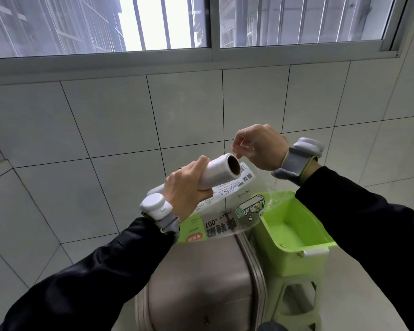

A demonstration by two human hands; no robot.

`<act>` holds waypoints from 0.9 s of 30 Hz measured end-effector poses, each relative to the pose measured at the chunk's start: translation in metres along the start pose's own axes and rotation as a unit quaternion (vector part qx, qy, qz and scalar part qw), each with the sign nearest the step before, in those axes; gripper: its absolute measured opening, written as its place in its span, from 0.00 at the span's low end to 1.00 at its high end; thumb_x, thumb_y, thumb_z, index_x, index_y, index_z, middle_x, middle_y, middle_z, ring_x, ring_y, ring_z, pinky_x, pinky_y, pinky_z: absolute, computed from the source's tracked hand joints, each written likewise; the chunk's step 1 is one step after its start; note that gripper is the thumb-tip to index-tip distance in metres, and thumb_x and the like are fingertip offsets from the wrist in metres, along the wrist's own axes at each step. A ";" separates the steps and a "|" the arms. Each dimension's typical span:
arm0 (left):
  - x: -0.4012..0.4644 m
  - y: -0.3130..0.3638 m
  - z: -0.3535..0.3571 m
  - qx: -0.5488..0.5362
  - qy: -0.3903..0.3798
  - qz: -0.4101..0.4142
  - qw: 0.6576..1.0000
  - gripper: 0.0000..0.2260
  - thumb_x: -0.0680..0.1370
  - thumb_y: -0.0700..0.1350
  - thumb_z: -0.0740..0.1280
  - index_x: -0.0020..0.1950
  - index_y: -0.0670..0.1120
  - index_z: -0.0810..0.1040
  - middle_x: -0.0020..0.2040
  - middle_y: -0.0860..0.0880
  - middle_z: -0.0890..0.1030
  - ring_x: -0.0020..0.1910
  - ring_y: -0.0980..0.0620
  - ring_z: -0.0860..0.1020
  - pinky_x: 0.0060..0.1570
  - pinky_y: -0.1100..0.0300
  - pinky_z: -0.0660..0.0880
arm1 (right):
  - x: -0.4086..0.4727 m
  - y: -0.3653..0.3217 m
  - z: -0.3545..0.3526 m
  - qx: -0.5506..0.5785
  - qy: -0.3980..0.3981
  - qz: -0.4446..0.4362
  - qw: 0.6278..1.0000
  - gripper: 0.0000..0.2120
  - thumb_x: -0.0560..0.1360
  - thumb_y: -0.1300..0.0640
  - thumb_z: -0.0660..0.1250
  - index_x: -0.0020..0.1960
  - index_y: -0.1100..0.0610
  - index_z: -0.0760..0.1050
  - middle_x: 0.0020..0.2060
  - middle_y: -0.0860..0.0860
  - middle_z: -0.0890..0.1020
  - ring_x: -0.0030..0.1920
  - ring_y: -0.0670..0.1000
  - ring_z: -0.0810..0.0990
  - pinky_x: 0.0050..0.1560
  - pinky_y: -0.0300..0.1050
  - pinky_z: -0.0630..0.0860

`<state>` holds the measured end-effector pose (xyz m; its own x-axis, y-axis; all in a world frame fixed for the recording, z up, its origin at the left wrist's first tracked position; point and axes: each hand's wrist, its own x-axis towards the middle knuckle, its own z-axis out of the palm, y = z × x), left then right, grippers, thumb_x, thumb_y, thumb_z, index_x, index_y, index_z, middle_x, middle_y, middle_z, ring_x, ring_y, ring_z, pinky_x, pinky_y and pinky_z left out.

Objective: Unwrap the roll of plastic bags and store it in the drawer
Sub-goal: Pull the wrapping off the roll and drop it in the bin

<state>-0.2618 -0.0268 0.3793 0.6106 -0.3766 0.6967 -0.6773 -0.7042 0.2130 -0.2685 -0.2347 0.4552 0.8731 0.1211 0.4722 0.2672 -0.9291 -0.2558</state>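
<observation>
The roll of plastic bags [219,172] is held in mid-air, above and to the left of the green bin [294,225], with its cardboard core end turned towards the camera. The left hand [189,189] is closed around the roll's body. The right hand [261,146] is pinched on a thin edge of the clear printed wrapper [227,211], which hangs loose beneath the roll.

Risks judged from this position: the film may tear at the pinch and leave a remnant on the roll; the smooth roll may slip from the single-handed grip and fall into the green bin; a bag layer may be peeled off with the wrapper. No drawer is seen.

Printing on the wrapper is inverted. "100" and "110" are legible, with a code square; the larger characters cannot be read.
</observation>
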 end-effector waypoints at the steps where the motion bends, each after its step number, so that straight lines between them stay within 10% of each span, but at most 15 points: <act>1: -0.001 0.000 0.000 -0.002 0.001 0.003 1.000 0.20 0.65 0.46 0.73 0.54 0.50 0.71 0.40 0.54 0.76 0.35 0.49 0.69 0.35 0.57 0.69 | 0.000 0.001 0.000 -0.003 0.003 0.000 1.000 0.05 0.76 0.50 0.68 0.42 0.47 0.79 0.32 0.40 0.82 0.43 0.47 0.82 0.46 0.50 0.80; 12: -0.010 0.001 0.006 -0.003 0.006 0.055 0.998 0.25 0.62 0.44 0.75 0.57 0.49 0.74 0.65 0.57 0.77 0.55 0.49 0.80 0.42 0.57 0.75 | 0.006 0.015 0.006 -0.030 0.015 0.031 0.999 0.04 0.76 0.49 0.68 0.44 0.48 0.79 0.38 0.44 0.83 0.43 0.51 0.81 0.45 0.50 0.79; 27: -0.011 -0.002 0.015 0.077 -0.002 0.099 0.992 0.24 0.60 0.46 0.75 0.50 0.51 0.67 0.38 0.52 0.76 0.37 0.47 0.74 0.36 0.59 0.65 | 0.010 0.029 0.010 -0.033 0.033 0.091 0.995 0.04 0.78 0.53 0.66 0.48 0.49 0.79 0.41 0.45 0.84 0.45 0.52 0.81 0.43 0.45 0.75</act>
<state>-0.2614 -0.0303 0.3614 0.4736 -0.5190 0.7115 -0.7141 -0.6992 -0.0346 -0.2479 -0.2569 0.4444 0.8757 -0.0728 0.4773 0.0776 -0.9544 -0.2881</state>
